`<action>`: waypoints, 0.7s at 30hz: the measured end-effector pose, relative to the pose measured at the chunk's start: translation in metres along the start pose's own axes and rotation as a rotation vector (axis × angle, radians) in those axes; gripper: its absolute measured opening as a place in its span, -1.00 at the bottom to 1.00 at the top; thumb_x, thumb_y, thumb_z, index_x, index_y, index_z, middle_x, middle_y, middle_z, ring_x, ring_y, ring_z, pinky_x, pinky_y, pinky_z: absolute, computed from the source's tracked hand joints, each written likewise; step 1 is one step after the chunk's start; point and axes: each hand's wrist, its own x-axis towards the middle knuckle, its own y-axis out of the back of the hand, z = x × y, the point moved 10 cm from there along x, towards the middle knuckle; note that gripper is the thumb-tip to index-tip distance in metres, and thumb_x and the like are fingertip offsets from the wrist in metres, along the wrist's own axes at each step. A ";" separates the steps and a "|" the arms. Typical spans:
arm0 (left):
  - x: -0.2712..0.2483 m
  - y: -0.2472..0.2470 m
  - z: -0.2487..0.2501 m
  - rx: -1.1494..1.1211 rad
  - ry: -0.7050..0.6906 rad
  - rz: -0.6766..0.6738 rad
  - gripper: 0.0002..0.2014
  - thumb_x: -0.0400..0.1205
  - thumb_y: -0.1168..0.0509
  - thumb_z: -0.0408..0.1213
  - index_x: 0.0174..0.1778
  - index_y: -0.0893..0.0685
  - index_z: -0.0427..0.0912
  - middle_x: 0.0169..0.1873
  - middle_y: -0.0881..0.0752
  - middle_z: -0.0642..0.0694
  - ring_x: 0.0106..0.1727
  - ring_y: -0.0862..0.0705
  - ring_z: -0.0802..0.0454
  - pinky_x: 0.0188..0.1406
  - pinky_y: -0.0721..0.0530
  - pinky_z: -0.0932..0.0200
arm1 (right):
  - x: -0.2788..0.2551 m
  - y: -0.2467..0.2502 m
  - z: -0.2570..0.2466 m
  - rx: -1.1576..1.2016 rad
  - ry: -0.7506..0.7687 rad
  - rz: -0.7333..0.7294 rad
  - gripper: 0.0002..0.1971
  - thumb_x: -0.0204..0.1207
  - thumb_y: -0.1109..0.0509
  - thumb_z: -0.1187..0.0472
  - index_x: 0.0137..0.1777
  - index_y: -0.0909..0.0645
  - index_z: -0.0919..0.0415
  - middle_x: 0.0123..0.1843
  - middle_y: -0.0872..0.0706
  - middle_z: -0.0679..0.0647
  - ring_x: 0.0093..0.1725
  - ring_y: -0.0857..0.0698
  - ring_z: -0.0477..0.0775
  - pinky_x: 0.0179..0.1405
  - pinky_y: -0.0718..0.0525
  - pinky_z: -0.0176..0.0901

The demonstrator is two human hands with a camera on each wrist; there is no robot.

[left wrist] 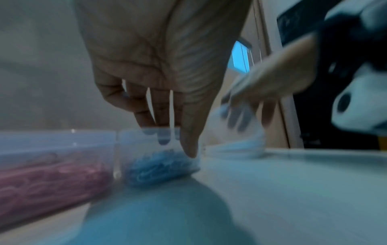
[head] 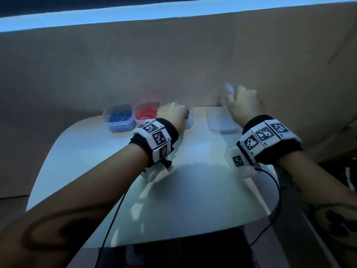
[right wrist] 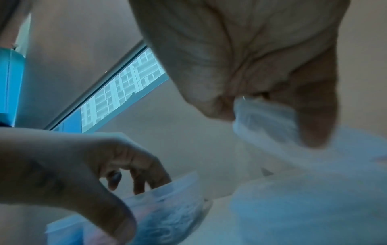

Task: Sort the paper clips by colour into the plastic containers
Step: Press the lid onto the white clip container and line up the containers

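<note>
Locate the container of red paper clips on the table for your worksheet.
In the head view the container of red paper clips sits at the table's far edge, left of centre, between the container of blue paper clips and the left hand.

Dim, bluish light over everything here. A white table with rounded corners fills the middle of the head view, its glossy top throwing back pale streaks of reflection. Behind it rises a plain beige wall, running wide across the frame, and above that a bright band of cold blue light cuts along the top edge. Below the table's near edge it goes dark, too murky to read. From the right wrist view, a slanted window shows a pale multi-storey building outside, gridded with windows, against blue daylight.
</note>
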 end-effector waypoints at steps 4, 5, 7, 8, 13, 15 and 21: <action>0.004 0.004 0.004 -0.026 -0.014 -0.032 -0.74 0.44 -0.13 -0.50 -0.51 -0.22 -0.21 -0.33 -0.36 -0.20 -0.25 -0.37 -0.16 -0.27 -0.28 0.17 | -0.006 0.023 0.030 0.502 -0.123 0.086 -0.89 0.57 -0.05 0.27 -0.18 -0.34 0.18 -0.34 -0.39 0.06 -0.23 -0.44 0.14 -0.36 -0.50 0.01; 0.004 0.004 0.007 -0.016 -0.046 -0.025 -0.70 0.42 -0.15 -0.49 -0.53 -0.18 -0.19 -0.33 -0.34 -0.20 -0.26 -0.33 -0.16 -0.32 -0.25 0.18 | -0.009 0.015 0.035 0.717 -0.183 0.019 -0.84 0.55 -0.08 0.29 -0.26 -0.33 0.15 -0.34 -0.38 0.04 -0.28 -0.45 0.10 -0.43 -0.57 -0.10; 0.001 0.004 0.011 0.017 -0.089 0.002 -0.69 0.41 -0.18 -0.47 -0.52 -0.19 -0.15 -0.28 -0.35 -0.19 -0.25 -0.30 -0.16 -0.42 -0.19 0.19 | -0.019 -0.002 0.035 1.056 -0.302 -0.124 -0.77 0.56 -0.15 0.31 -0.33 -0.36 0.12 -0.41 -0.43 0.01 -0.48 -0.52 -0.05 -0.60 -0.56 -0.33; -0.002 0.004 0.011 0.015 -0.093 0.027 -0.74 0.42 -0.20 -0.46 -0.49 -0.28 -0.13 -0.26 -0.40 -0.17 -0.24 -0.32 -0.16 -0.43 -0.21 0.19 | -0.025 -0.008 0.033 1.165 -0.335 -0.172 -0.77 0.58 -0.20 0.28 -0.32 -0.40 0.12 -0.48 -0.50 -0.02 -0.59 -0.55 -0.13 -0.66 -0.54 -0.39; -0.041 0.031 0.016 -0.121 -0.160 0.271 -0.80 0.49 -0.31 -0.42 -0.08 -0.78 -0.11 -0.04 -0.70 -0.05 0.02 -0.60 -0.14 -0.26 -0.35 0.14 | -0.052 -0.030 0.014 1.405 -0.402 -0.283 -0.82 0.61 -0.24 0.11 -0.22 -0.50 0.08 -0.61 -0.62 -0.16 -0.62 -0.61 -0.21 -0.63 -0.59 -0.41; -0.062 0.045 0.019 -0.196 -0.217 0.366 -0.76 0.49 -0.36 -0.41 -0.01 -0.80 -0.04 -0.03 -0.72 0.01 0.04 -0.59 -0.11 -0.24 -0.36 0.15 | -0.064 -0.043 0.003 1.402 -0.418 -0.346 -0.83 0.62 -0.21 0.03 -0.13 -0.54 0.06 -0.45 -0.67 -0.14 -0.51 -0.66 -0.19 -0.55 -0.60 -0.35; -0.096 0.059 0.013 -0.397 -0.357 0.563 -0.77 0.31 -0.39 -0.45 -0.18 -0.83 -0.17 -0.36 -0.64 0.00 -0.31 -0.42 0.02 -0.27 -0.26 0.33 | -0.091 -0.065 -0.033 1.439 -0.381 -0.500 -0.71 0.67 -0.07 -0.04 0.18 -0.51 0.08 0.25 -0.65 0.02 0.21 -0.65 0.03 0.05 -0.64 0.08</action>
